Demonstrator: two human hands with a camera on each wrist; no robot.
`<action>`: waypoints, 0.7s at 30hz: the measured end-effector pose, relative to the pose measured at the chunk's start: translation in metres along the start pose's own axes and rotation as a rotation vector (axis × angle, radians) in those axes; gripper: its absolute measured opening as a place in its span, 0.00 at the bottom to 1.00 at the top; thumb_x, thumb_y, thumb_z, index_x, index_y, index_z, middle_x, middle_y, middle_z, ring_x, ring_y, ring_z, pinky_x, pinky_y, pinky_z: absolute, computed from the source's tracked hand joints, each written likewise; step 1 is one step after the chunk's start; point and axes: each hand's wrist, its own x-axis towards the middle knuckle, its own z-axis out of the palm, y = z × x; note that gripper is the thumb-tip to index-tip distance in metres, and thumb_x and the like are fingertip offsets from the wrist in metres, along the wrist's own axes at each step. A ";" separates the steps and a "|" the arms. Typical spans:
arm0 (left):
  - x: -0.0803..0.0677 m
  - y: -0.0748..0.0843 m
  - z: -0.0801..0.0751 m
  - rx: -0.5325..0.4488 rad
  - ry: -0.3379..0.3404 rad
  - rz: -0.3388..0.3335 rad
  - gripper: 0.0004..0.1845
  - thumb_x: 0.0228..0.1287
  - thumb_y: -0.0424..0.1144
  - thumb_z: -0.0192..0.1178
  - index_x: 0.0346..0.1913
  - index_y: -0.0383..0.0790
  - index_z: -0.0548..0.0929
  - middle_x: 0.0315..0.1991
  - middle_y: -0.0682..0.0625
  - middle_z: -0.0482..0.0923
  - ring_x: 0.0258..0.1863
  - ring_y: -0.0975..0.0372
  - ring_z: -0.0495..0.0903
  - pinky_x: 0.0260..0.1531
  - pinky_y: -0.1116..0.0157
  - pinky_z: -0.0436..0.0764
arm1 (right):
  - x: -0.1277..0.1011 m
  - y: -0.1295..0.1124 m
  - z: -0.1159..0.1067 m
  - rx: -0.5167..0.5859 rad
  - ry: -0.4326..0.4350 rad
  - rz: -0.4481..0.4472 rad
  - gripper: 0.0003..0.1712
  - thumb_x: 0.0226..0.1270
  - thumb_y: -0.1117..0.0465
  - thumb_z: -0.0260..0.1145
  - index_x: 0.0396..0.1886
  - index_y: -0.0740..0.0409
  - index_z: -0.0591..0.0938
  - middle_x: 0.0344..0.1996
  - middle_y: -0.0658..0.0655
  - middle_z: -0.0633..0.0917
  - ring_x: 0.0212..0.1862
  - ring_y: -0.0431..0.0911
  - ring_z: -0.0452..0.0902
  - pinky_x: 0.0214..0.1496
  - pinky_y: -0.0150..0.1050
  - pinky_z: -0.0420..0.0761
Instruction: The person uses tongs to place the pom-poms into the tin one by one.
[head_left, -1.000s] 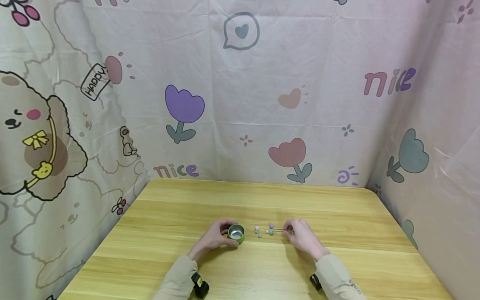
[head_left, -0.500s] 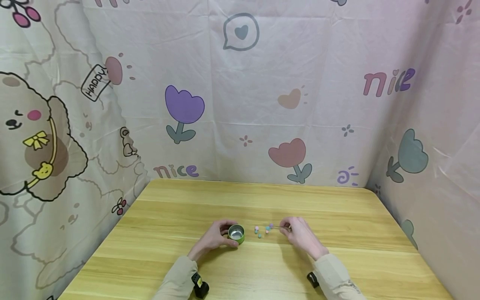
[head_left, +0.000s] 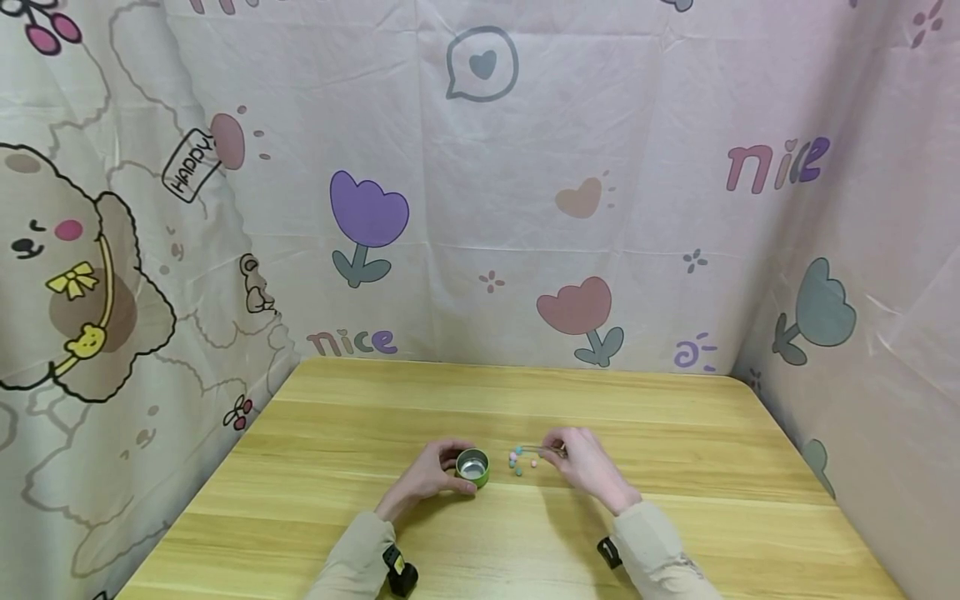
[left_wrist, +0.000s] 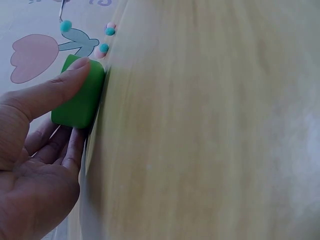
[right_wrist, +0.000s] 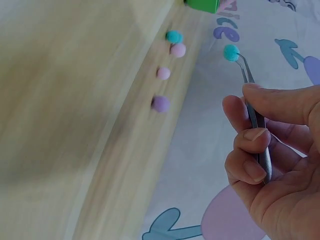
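Observation:
My left hand [head_left: 427, 477] grips a small round green tin [head_left: 474, 483], its open top showing a silvery inside. In the left wrist view the thumb lies along the tin's wall [left_wrist: 87, 100], with fingers at its other side. Right of the tin, my right hand [head_left: 588, 467] holds bent-tip metal tweezers [right_wrist: 256, 117] between thumb and fingers. A teal pom-pom [right_wrist: 231, 53] is pinched in the tweezers' tips, raised above the table. On the table lie a purple pom-pom [right_wrist: 160, 103], a pink pom-pom [right_wrist: 163, 73] and a few more beside the tin.
The wooden table [head_left: 337, 408] meets a printed cloth backdrop [head_left: 480, 208] at its far edge. More cloth hangs at both sides. Black camera mounts [head_left: 401, 573] sit at the wrists. The loose pom-poms lie close together between the two hands.
My right hand has moved left and slightly away with the tweezers, which have taken hold of the teal pom-pom and carried it toward the tin. The left hand and tin have stayed put.

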 end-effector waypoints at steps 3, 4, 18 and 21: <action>0.000 0.000 0.000 0.006 0.000 0.003 0.35 0.49 0.25 0.76 0.61 0.23 0.74 0.57 0.30 0.78 0.59 0.44 0.78 0.62 0.58 0.81 | 0.002 -0.004 0.001 0.002 -0.001 -0.016 0.02 0.61 0.68 0.71 0.33 0.59 0.87 0.31 0.53 0.90 0.34 0.41 0.83 0.36 0.30 0.83; 0.000 0.000 0.000 0.008 0.000 0.004 0.35 0.49 0.25 0.76 0.61 0.23 0.74 0.57 0.30 0.78 0.59 0.44 0.78 0.62 0.57 0.80 | 0.003 -0.006 0.002 0.004 -0.004 -0.022 0.02 0.61 0.68 0.71 0.33 0.59 0.87 0.31 0.53 0.90 0.34 0.41 0.83 0.36 0.30 0.83; 0.001 0.000 0.000 0.007 0.008 -0.005 0.35 0.48 0.24 0.76 0.61 0.22 0.74 0.58 0.30 0.77 0.59 0.43 0.78 0.64 0.54 0.79 | 0.012 -0.021 0.016 0.009 -0.034 -0.114 0.02 0.60 0.69 0.72 0.33 0.62 0.87 0.30 0.55 0.90 0.32 0.41 0.83 0.34 0.29 0.82; 0.001 0.000 0.001 0.004 0.008 -0.004 0.35 0.48 0.24 0.76 0.61 0.22 0.74 0.58 0.30 0.77 0.59 0.43 0.78 0.64 0.54 0.79 | 0.013 -0.023 0.019 0.028 -0.053 -0.115 0.02 0.62 0.69 0.71 0.34 0.62 0.87 0.31 0.56 0.90 0.33 0.42 0.84 0.36 0.30 0.84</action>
